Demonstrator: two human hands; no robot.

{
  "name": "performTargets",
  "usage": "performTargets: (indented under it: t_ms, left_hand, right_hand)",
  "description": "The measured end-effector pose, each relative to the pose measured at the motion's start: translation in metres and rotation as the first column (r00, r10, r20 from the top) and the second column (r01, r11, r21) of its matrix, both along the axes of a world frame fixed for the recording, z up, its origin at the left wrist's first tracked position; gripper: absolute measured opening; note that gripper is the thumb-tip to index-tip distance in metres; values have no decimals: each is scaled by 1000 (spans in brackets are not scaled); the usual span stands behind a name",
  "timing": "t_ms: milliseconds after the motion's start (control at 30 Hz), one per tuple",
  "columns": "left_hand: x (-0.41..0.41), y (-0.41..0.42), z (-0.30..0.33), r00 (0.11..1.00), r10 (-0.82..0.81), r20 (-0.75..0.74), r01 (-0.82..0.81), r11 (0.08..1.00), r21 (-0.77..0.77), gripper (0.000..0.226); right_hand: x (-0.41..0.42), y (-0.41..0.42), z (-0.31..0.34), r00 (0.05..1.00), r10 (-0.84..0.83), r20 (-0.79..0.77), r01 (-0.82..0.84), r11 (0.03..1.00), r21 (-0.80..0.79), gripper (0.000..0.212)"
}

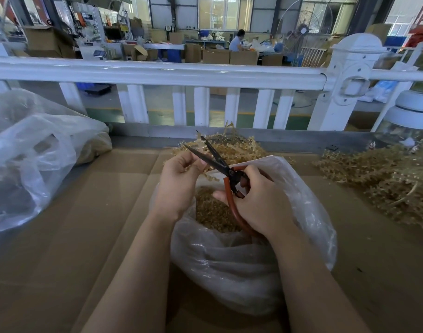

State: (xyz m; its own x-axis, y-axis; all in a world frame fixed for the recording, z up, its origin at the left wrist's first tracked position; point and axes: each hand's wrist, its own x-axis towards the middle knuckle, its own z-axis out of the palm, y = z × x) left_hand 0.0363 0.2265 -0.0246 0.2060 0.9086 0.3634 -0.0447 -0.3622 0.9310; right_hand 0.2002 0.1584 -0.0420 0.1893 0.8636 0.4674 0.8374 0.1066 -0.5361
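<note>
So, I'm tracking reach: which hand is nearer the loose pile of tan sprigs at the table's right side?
Right. The right hand, gripping the scissors, sits left of the pile; the left hand, pinching a sprig, lies beyond it.

A factory hall or packing workshop is shown. Stacks of cardboard boxes [49, 40] and cluttered work tables [164, 46] are seen beyond a white railing [157, 73], with a large industrial fan [306, 19], high windows [225, 13] and a painted green floor strip [104, 115]. A seated worker [237, 40] is seen at a distant table.
</note>
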Motion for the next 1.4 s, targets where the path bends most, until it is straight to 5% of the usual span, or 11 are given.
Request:
performTargets:
  t_ms: [167,467,1400]
  left_hand:
    - [-1,2,-1,999,15,33,-15,1000,-5,12]
    - [-2,-3,5,982,-81,174,91,994,-54,14]
    - [1,-4,4,994,-52,94,51,999,10,16]
  right_hand:
    - [1,1,1,999,-19,44,19,1000,17,57]
    - [-1,0,3,995,-71,73,65,995,77,76]
    - [-2,-4,6,994,-66,84,53,988,147,74]
